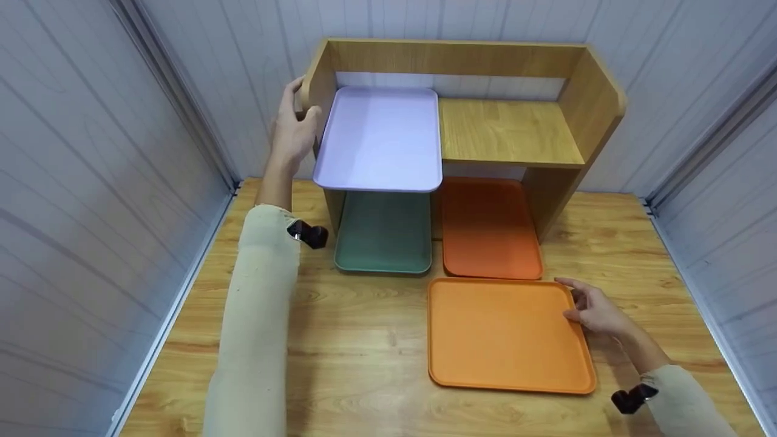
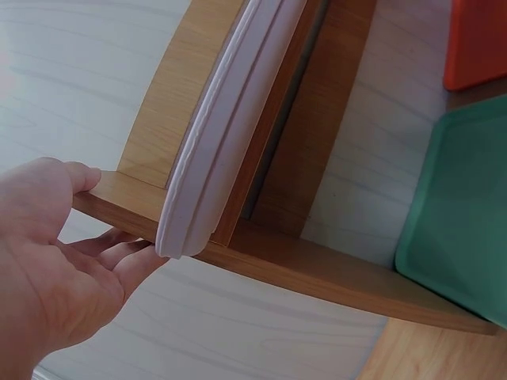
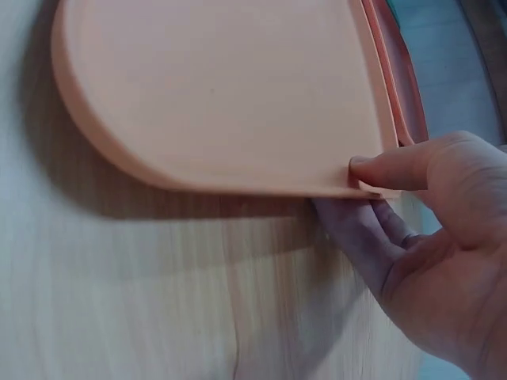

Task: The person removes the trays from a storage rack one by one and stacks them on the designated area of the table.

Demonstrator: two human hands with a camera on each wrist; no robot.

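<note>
Nearest, light orange tray [image 1: 507,331] flat on the wooden surface [image 1: 340,364], its right rim pinched by the right hand [image 1: 598,312], thumb on top, fingers beneath. Just beyond, dark orange tray [image 1: 488,227] and green tray [image 1: 383,233] side by side under the wooden shelf [image 1: 510,130]. Farthest, left hand [image 1: 294,130] gripping the shelf's left side panel, thumb over its edge, just beside the lilac tray [image 1: 381,138] on the shelf.

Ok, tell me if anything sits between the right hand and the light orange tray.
Nothing visible does. The right hand already pinches the light orange tray at its right edge, thumb on the rim and fingers underneath, on the wooden table.
</note>
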